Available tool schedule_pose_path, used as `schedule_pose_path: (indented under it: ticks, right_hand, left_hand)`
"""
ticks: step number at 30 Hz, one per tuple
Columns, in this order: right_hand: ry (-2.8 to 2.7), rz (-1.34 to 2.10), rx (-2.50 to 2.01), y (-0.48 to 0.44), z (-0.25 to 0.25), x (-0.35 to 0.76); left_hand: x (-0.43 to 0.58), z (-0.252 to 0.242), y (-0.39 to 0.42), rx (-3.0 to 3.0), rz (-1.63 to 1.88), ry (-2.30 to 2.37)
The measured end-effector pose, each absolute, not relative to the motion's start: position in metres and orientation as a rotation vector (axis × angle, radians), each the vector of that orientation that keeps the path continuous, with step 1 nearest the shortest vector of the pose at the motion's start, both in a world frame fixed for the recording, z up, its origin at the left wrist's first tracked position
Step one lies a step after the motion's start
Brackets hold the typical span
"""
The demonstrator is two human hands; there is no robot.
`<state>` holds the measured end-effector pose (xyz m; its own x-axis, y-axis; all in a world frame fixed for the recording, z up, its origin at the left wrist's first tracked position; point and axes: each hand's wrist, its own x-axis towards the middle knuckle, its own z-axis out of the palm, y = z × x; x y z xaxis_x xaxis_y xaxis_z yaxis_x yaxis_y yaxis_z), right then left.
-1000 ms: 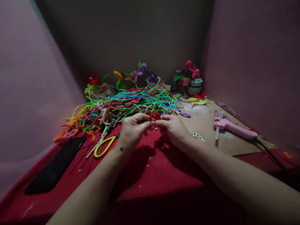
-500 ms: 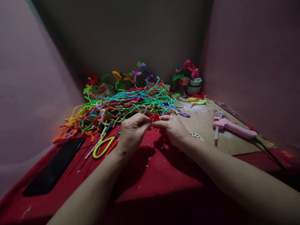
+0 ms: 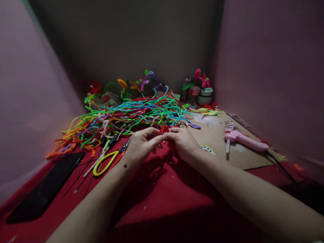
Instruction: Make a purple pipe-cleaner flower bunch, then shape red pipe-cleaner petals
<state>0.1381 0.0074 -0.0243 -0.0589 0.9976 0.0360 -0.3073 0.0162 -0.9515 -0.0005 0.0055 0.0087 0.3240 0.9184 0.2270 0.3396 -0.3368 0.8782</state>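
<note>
Between my fingertips is a small piece of red pipe cleaner (image 3: 164,129), bent into a loop, above the red tablecloth. My left hand (image 3: 142,143) pinches it from the left, with the thumb stretched along its lower side. From the right, my right hand (image 3: 184,141) grips it between thumb and forefinger. The fingertips of both hands nearly meet, and they cover part of the red piece. Just left of my left wrist lie scissors (image 3: 107,163) with yellow and red handles.
A heap of colourful pipe cleaners (image 3: 136,111) lies beyond my hands. On the board (image 3: 243,160) at right rests a pink glue gun (image 3: 246,140) with a cord. A black phone (image 3: 45,189) lies at left. Fuzzy flowers (image 3: 143,82) and a lidded jar (image 3: 205,96) stand at the back.
The view has shifted, so the table things sit slightly further left. My left thumb and fingers have spread a little around the red loop. Both hands stay on it.
</note>
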Motion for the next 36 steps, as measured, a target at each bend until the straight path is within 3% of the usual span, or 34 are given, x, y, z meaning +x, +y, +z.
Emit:
schedule_pose_path:
  ticks: [12,21,29,36]
  right_hand:
    - [-0.995,1.471,-0.935,0.005,-0.022,0.136]
    - [-0.932,1.624,-0.760,0.007,-0.024,0.134]
    - [-0.851,1.554,-0.781,0.009,-0.017,0.136]
    - [-0.749,1.623,-0.808,0.007,-0.018,0.134]
  left_hand:
    - [-0.005,0.005,0.012,1.744,0.930,1.151]
    - [-0.006,0.004,0.015,1.385,0.865,0.932]
    - [0.002,-0.007,0.016,1.650,0.947,0.969]
    - [0.004,-0.003,0.013,1.568,0.775,1.088]
